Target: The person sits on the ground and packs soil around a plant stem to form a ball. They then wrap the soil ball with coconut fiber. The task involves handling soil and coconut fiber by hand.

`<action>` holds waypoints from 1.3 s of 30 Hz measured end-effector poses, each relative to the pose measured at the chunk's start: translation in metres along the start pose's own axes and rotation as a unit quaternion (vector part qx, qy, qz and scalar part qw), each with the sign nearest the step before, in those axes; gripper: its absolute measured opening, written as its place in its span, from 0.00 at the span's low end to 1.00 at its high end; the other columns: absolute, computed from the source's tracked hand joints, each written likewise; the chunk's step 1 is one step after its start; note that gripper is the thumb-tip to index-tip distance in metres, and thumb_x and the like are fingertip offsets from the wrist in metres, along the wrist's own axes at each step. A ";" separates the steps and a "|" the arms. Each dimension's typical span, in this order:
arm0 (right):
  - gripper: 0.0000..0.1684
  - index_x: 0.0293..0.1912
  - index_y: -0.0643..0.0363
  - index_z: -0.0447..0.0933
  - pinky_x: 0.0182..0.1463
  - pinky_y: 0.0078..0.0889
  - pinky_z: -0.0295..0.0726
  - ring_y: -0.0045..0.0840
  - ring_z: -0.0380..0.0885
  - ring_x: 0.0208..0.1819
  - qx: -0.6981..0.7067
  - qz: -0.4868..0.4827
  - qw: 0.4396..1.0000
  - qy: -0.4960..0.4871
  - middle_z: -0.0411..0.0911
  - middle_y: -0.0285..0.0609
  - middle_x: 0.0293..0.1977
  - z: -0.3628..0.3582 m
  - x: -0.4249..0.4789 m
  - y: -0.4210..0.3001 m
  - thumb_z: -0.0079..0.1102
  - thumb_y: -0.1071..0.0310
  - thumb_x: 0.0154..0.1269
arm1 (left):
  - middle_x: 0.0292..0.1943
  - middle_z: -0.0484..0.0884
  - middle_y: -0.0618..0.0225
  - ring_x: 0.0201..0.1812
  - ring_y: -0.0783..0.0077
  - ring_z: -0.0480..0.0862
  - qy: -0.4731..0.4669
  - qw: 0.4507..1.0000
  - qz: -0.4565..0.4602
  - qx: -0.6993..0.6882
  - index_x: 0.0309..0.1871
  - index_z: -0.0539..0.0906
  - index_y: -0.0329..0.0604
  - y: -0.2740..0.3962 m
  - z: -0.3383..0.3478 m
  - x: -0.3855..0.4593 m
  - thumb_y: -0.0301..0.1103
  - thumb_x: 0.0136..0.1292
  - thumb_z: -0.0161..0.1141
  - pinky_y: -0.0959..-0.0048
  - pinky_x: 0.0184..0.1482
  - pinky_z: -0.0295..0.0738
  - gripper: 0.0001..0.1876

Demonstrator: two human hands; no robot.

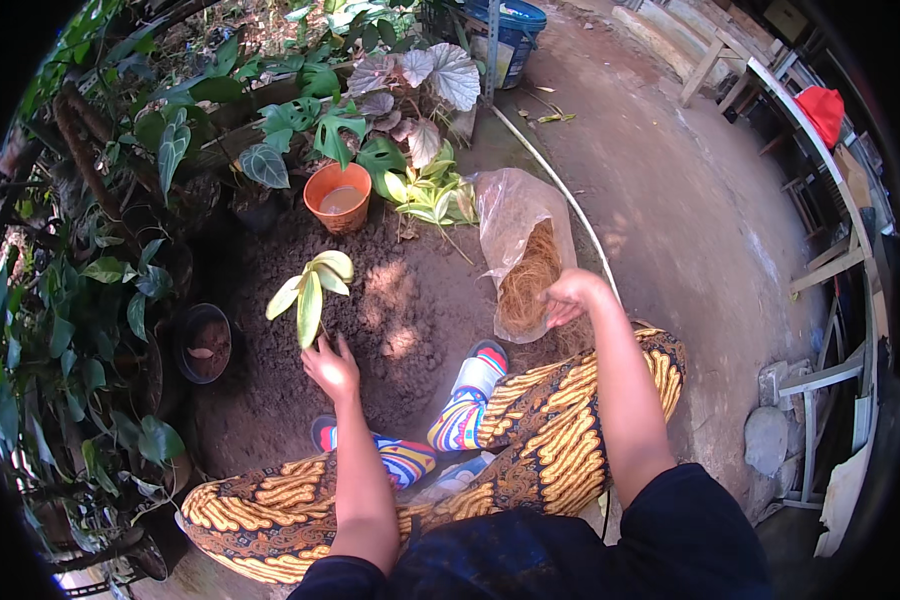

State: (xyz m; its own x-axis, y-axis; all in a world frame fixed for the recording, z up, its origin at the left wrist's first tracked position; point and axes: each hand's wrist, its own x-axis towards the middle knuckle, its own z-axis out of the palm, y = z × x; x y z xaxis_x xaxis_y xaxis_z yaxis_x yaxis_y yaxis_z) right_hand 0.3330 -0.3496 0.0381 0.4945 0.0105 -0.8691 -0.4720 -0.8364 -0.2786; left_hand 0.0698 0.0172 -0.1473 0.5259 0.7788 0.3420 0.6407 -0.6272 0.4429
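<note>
My left hand holds a leafy cutting by its thin stem, with the pale yellow-green leaves pointing away from me above dark loose soil. On the other side, my right hand is at the mouth of a clear plastic bag, its curled fingers against brown coconut fibre. Whether those fingers grip any strands is hidden. The bag lies on its side, opening towards me. Beyond the soil stands an orange plastic pot with murky liquid inside.
More variegated cuttings lie between pot and bag. A black pot with some soil sits left, beside dense potted foliage. A pale pipe runs along the ground. Farther off are a blue bucket and wooden benches.
</note>
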 end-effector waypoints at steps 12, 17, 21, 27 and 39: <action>0.34 0.65 0.73 0.66 0.34 0.51 0.91 0.45 0.90 0.31 0.200 0.063 0.966 0.151 0.84 0.61 0.52 0.049 0.104 0.027 0.66 0.62 0.68 | 0.71 0.65 0.29 0.69 0.32 0.74 -0.301 0.927 -0.222 0.032 0.77 0.64 0.29 0.020 -0.074 0.038 0.62 0.62 0.70 0.50 0.69 0.74 0.52; 0.28 0.56 0.72 0.78 0.39 0.40 0.92 0.44 0.90 0.36 -0.065 -0.027 0.980 0.185 0.86 0.59 0.41 0.022 0.082 0.016 0.73 0.60 0.65 | 0.44 0.90 0.42 0.51 0.47 0.90 -0.586 0.809 -0.041 0.000 0.53 0.87 0.28 0.101 -0.128 0.042 0.61 0.64 0.68 0.60 0.58 0.80 0.36; 0.25 0.53 0.68 0.82 0.41 0.35 0.90 0.44 0.89 0.47 -0.123 -0.096 0.878 0.452 0.87 0.56 0.41 0.036 0.108 0.016 0.75 0.60 0.63 | 0.46 0.90 0.52 0.46 0.61 0.89 -0.543 0.778 0.064 -0.309 0.56 0.85 0.31 0.164 -0.070 -0.040 0.48 0.68 0.70 0.65 0.53 0.83 0.26; 0.15 0.44 0.56 0.85 0.31 0.38 0.84 0.30 0.82 0.32 0.288 -0.029 0.930 0.227 0.84 0.41 0.32 0.027 0.160 0.050 0.77 0.62 0.60 | 0.58 0.85 0.56 0.55 0.67 0.85 -0.572 0.636 -0.180 -0.486 0.68 0.74 0.29 0.249 0.034 -0.095 0.37 0.72 0.67 0.68 0.56 0.80 0.28; 0.15 0.37 0.67 0.85 0.27 0.34 0.78 0.24 0.81 0.29 -0.228 -0.036 0.961 0.150 0.85 0.47 0.32 -0.063 -0.026 0.001 0.75 0.64 0.58 | 0.40 0.80 0.66 0.38 0.72 0.79 -0.466 0.533 -0.418 -0.569 0.62 0.74 0.40 0.240 0.029 -0.074 0.50 0.74 0.65 0.71 0.41 0.77 0.25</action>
State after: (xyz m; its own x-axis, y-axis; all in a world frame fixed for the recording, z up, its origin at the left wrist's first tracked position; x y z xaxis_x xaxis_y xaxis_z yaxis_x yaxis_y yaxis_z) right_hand 0.3656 -0.3854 0.0857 0.7345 -0.0234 -0.6782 -0.0926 -0.9935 -0.0660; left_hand 0.2008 -0.1912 -0.0899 0.7120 0.1012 -0.6948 0.3945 0.7610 0.5151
